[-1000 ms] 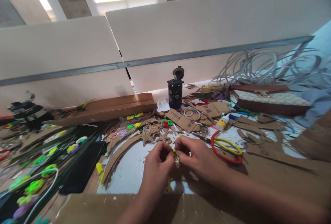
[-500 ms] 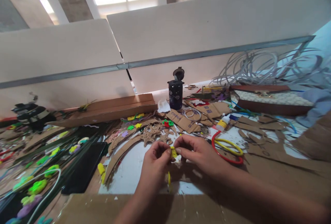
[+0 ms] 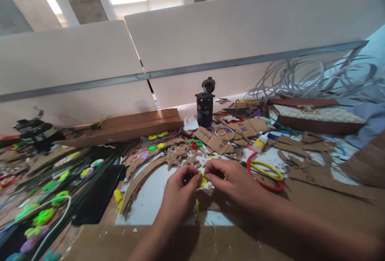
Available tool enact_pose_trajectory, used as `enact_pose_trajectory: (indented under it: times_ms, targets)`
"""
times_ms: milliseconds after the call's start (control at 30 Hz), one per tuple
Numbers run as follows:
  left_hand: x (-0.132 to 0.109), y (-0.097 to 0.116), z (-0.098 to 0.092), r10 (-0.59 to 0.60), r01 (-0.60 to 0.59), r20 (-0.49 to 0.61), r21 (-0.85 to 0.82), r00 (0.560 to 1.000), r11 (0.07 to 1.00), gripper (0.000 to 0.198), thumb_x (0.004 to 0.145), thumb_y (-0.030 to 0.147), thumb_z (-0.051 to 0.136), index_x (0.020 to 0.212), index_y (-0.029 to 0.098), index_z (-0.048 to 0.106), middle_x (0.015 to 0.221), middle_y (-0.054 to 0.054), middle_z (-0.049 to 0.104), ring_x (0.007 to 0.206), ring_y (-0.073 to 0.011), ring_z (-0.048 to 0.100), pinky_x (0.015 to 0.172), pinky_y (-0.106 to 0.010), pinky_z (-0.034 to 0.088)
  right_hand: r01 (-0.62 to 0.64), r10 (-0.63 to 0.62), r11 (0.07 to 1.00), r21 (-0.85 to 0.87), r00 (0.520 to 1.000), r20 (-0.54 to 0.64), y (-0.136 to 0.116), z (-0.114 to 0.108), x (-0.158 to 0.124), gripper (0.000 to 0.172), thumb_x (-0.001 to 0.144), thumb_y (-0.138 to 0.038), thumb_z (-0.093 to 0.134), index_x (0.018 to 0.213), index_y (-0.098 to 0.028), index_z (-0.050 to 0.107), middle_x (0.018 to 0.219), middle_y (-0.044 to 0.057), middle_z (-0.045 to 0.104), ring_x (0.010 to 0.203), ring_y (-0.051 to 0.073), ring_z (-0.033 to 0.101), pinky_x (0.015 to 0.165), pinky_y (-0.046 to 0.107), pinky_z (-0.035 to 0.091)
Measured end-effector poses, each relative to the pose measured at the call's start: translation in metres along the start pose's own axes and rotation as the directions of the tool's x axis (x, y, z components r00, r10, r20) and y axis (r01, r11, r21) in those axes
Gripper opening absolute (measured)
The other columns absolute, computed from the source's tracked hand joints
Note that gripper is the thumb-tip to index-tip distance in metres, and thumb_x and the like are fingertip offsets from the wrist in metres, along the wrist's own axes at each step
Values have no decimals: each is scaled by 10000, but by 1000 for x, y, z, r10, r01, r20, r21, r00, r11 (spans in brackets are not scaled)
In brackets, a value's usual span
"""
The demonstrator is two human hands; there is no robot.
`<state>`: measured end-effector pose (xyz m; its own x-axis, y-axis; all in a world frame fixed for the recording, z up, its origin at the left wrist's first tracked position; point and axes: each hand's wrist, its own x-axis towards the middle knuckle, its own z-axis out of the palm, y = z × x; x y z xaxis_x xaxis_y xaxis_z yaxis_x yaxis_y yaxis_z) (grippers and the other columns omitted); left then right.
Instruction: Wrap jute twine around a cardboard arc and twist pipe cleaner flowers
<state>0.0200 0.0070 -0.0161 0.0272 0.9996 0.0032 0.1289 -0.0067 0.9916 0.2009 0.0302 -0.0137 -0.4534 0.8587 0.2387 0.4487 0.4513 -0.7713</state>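
Observation:
A small yellow pipe-cleaner flower is pinched between the fingertips of both hands, low in the middle of the view. My left hand holds it from the left, thumb and forefinger closed. From the other side my right hand grips it the same way. A thin yellow strand hangs beneath the fingers. Below the hands lies a white sheet. Just beyond them are twine-wrapped stars and a curved cardboard strip. Small green and yellow flowers rest near the stars.
A dark bottle with a raised lid stands at the back. To the right are a glue bottle, red and yellow loops, cardboard scraps and a handbag. Several pipe-cleaner flowers and a black slab lie left.
My fingers have shifted slightly on the yellow flower, and more of its petals show between them. Both hands stay in nearly the same place.

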Motion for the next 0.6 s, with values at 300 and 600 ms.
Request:
enact_pose_trajectory:
  times_ms: [300, 600]
  targets:
    - [0, -1, 4, -53, 40, -77, -161, 996, 986, 223, 712, 364, 741, 740, 167, 640, 644, 6, 604, 601, -142, 519, 587, -259, 401, -83, 81, 976, 203, 997, 17, 3, 5, 1, 106, 940, -303, 598, 931, -209, 647, 856, 7, 665, 784, 175, 594, 680, 269, 416]
    - [-2, -2, 5, -126, 120, 2, -319, 992, 940, 337, 626, 417, 846, 672, 163, 630, 582, 16, 586, 561, -115, 499, 568, -230, 383, -103, 92, 948, 300, 994, 51, -2, 5, 1, 155, 917, -293, 605, 798, -195, 596, 746, -15, 584, 717, 157, 526, 643, 258, 390]
